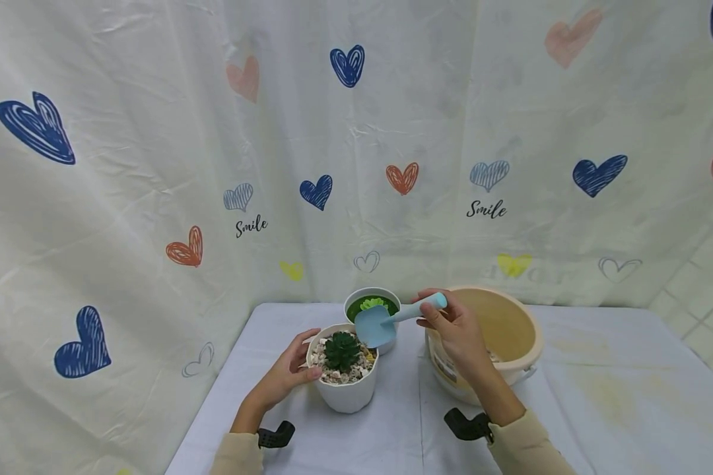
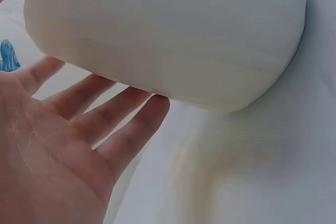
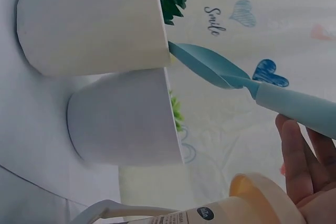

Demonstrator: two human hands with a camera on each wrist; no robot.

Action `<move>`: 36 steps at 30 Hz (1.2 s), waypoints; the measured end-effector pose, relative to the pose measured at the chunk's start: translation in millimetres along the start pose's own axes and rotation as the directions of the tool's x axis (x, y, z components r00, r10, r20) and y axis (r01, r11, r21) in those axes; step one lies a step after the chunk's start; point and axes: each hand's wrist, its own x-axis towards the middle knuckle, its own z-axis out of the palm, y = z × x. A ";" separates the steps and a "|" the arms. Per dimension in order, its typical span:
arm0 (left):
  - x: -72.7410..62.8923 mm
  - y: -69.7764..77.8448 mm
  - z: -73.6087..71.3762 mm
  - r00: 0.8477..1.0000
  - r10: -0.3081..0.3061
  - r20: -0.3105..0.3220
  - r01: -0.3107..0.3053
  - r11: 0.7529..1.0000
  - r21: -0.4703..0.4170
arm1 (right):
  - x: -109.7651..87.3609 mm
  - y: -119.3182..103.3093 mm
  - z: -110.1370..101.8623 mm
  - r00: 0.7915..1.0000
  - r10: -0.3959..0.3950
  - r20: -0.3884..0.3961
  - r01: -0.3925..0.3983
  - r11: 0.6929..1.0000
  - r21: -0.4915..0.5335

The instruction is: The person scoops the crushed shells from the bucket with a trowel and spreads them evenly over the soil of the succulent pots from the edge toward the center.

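While the left hand (image 1: 291, 366) is bracing the front pot (image 1: 346, 399) from its left side, the right hand (image 1: 459, 333) is pinching a light blue trowel (image 1: 401, 314) by its handle (image 3: 294, 106). The trowel is slanting down leftward, its long axis running from the right hand, the nearer one to it, to the blade (image 1: 371, 324), which is hanging over the right part of the front pot's rim; whether its tip is touching the gravel (image 1: 339, 378), I cannot tell. The left hand is curving loosely along the pot wall, fingers spread, some tips disappearing behind it. The front pot is holding a dark green succulent (image 1: 341, 351) set in that pale, mixed gravel. Just behind it, the back pot (image 3: 123, 119) is carrying a light green plant (image 1: 373, 303), partly masked by the trowel. Right of both pots, a beige bucket (image 1: 505, 320) is standing upright, with something pale showing low inside, too small to identify
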 end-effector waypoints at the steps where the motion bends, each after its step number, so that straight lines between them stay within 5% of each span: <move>1: -0.2 0.4 -0.6 1.000 0.002 0.006 -0.002 1.000 0.002 | -0.4 -0.2 0.0 1.000 0.000 0.008 0.000 1.000 0.006; 6: -1.1 2.7 -2.8 1.000 0.011 0.003 -0.011 0.999 0.035 | -1.6 -0.6 0.0 1.000 -0.011 0.022 0.011 0.999 0.032; 18: 1.2 2.3 -4.9 0.993 0.002 -0.117 0.006 0.997 0.073 | -1.4 1.0 -1.9 1.000 -0.003 -0.029 0.004 0.999 0.049; 27: 6.1 -2.3 3.3 0.938 -0.025 -0.346 0.077 0.987 0.138 | -1.3 0.8 -1.5 0.997 0.002 -0.083 0.004 0.997 0.077; 36: 7.8 -0.8 7.4 0.913 -0.010 -0.407 0.061 0.992 0.114 | -2.3 -1.7 -0.2 0.995 -0.012 -0.096 0.024 0.992 0.126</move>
